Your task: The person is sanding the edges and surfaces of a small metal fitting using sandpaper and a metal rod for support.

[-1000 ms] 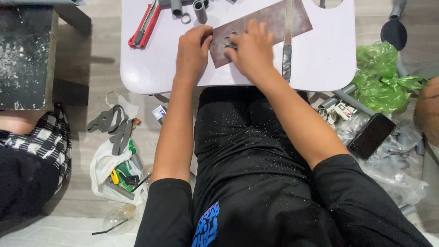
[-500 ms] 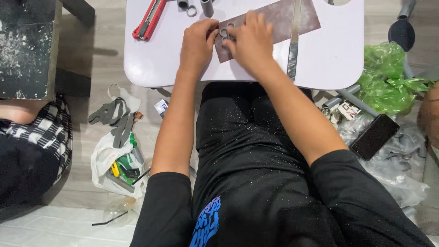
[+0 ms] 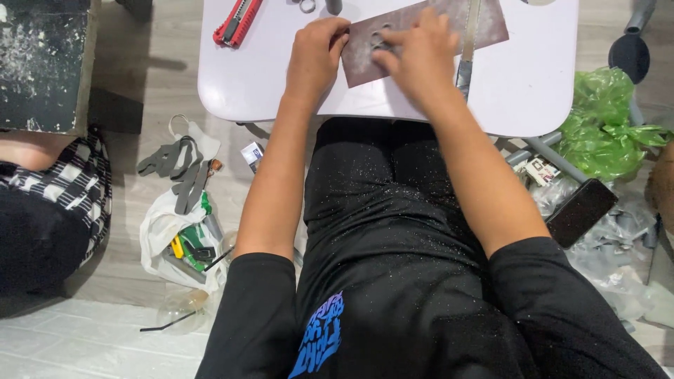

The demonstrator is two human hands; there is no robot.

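Observation:
A brown sheet of sandpaper (image 3: 365, 52) lies on the small white table (image 3: 281, 84). My left hand (image 3: 316, 52) presses down on the sheet's left edge with curled fingers. My right hand (image 3: 418, 56) lies on the sheet with its fingertips on a small grey ring-shaped part (image 3: 379, 38), which is mostly hidden by the fingers. A grey metal file (image 3: 467, 49) lies across the sheet beside my right hand.
A red utility knife (image 3: 237, 21) lies at the table's far left. On the floor sit a white bag of tools (image 3: 184, 235) with grey gloves (image 3: 175, 165), a green plastic bag (image 3: 607, 126) and a black phone (image 3: 581, 212). Another person in checked cloth (image 3: 49, 203) sits left.
The view has shifted, so the table sits higher in frame. My hands stay on the sandpaper, the right one slightly moved over the small part.

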